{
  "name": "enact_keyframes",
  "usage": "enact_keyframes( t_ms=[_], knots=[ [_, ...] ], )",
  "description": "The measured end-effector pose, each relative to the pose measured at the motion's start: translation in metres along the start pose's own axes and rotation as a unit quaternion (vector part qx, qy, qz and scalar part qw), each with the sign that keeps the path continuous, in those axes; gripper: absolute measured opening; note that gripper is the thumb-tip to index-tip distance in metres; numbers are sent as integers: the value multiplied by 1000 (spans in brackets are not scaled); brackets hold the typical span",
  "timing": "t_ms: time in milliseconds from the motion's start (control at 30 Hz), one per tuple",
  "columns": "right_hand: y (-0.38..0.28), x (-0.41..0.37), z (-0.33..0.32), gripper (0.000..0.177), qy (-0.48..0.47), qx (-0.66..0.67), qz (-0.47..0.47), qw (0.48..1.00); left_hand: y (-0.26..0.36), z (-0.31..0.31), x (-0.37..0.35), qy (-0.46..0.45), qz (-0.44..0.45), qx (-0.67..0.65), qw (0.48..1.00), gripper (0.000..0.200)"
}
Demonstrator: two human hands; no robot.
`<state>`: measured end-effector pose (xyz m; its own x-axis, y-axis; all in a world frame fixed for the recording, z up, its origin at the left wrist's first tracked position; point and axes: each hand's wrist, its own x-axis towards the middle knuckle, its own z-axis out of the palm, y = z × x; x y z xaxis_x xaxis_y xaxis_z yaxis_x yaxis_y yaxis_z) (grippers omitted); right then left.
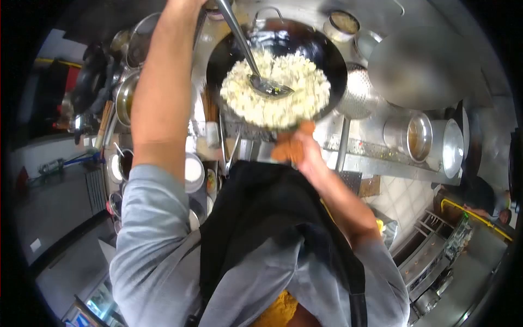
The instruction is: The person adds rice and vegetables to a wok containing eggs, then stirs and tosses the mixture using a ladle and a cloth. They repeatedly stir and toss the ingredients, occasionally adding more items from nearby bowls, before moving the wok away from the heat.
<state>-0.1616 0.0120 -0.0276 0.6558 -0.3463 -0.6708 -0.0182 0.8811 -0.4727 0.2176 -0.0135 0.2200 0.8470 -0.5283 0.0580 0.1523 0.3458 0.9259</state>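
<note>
A dark wok (pixel 332 65) holds a heap of pale, yellowish-white lumpy food (pixel 305 82). Over the food hangs a metal ladle (pixel 269 88), its bowl tilted, with small green and yellow bits in it. The ladle's long handle runs up to the top edge, where my left hand (pixel 184 3) is closed on it; the fingers are cut off by the frame. At the wok's near rim, my right hand (pixel 311 155) grips an orange-brown cloth (pixel 289 150), closed around the wok's near edge. Whether a handle lies under the cloth is hidden.
On the right lie a perforated strainer (pixel 358 90), a metal pot (pixel 418 136) and a blurred round metal shape (pixel 422 68). Seasoning bowls (pixel 193 171) and a bamboo brush (pixel 208 103) sit left. Another person (pixel 485 201) is at far right.
</note>
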Motion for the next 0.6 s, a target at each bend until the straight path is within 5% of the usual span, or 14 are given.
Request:
enact_keyframes(
  t_ms=[100, 133, 167, 367, 433, 533, 600],
  knots=[
    [-2, 46, 12, 39, -16, 0, 18, 1000, -34, 31, -49, 108, 94, 34, 989, 30],
    [5, 40, -2, 39, -117, -23, 30, 992, -51, 23, -36, 110, 108, 27, 988, 32],
    [21, 27, -24, 39, -122, -25, 31, 992, -43, 15, -32, 113, 112, 28, 987, 32],
    [32, -10, -45, 51, -59, -33, 0, 998, 29, 0, -105, -35, 189, -76, 978, 32],
    [-2, 37, -14, 47, -75, -35, 23, 996, 2, 39, -138, 197, 162, 79, 964, 31],
    [10, 54, -21, 45, -89, -44, -11, 995, -57, 29, -127, 199, 207, 118, 950, 30],
    [40, 12, -47, 45, -66, -103, -33, 992, -37, 26, -122, 52, 140, -50, 987, 31]
  ],
)
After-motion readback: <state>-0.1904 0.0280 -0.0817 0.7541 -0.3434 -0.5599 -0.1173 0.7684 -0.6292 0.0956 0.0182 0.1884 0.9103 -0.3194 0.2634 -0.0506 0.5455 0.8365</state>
